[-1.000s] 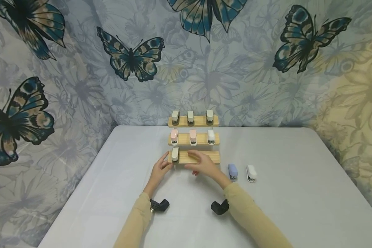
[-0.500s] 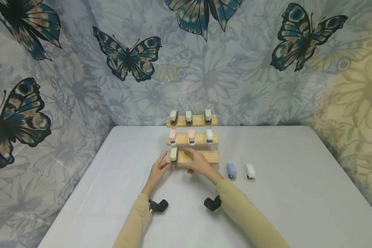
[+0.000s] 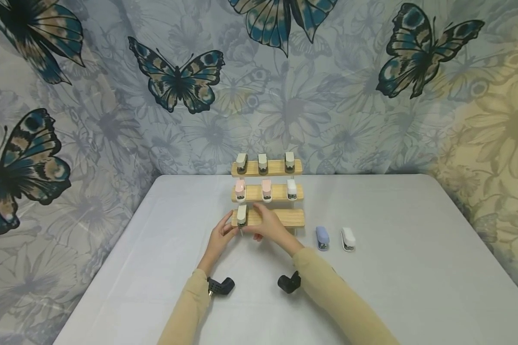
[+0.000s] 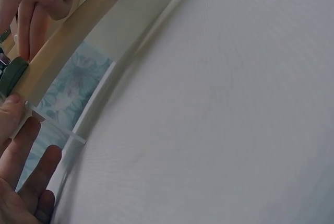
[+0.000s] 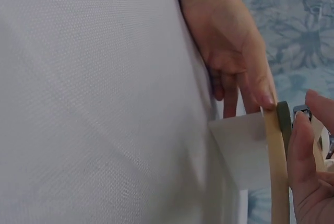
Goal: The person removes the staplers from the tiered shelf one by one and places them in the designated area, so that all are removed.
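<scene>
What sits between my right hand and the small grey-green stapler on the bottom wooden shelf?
Nothing visible does. The right hand rests on the bottom wooden shelf, its fingers right beside the small grey-green stapler. The left hand touches that shelf's left end, on the stapler's other side.

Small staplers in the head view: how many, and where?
9. Three on the top wooden shelf, three on the middle shelf, one on the bottom shelf, two on the white table. The hands may hide more.

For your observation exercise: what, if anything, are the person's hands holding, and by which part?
The left hand touches the left end of the lowest wooden shelf. The right hand reaches the small stapler on that shelf; whether it actually grips it cannot be told.
</scene>
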The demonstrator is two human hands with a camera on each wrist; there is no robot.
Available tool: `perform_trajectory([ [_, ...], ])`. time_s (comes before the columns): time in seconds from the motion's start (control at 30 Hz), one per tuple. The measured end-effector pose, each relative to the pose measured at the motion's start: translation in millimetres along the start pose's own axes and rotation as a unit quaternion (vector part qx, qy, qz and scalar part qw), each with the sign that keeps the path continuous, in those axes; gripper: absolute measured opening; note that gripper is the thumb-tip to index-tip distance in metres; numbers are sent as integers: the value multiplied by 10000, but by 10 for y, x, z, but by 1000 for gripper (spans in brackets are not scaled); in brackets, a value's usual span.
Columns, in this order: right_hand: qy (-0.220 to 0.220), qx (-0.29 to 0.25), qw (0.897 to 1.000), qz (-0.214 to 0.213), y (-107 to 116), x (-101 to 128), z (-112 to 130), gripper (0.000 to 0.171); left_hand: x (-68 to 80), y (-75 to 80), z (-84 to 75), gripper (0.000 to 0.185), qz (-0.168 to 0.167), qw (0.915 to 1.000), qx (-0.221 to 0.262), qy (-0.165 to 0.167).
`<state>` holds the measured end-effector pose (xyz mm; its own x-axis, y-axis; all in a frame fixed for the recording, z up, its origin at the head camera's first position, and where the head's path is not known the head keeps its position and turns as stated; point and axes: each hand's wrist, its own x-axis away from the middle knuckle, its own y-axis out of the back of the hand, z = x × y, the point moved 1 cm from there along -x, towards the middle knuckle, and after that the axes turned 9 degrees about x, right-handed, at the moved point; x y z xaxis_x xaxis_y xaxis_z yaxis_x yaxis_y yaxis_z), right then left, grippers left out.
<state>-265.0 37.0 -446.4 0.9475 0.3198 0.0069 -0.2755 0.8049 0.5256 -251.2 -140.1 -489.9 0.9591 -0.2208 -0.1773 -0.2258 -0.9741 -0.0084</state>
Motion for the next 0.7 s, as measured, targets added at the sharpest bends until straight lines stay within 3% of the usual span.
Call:
perform_trajectory([
  [0.47,85,-87,9999,16,-105,-88,-29,87,-14,-18,10,58,132,9996,6,-268],
  [0.7,155,87,9995,-252,-161,-56,-13,84,8,-25,-2,60,10,10000,53,-24],
])
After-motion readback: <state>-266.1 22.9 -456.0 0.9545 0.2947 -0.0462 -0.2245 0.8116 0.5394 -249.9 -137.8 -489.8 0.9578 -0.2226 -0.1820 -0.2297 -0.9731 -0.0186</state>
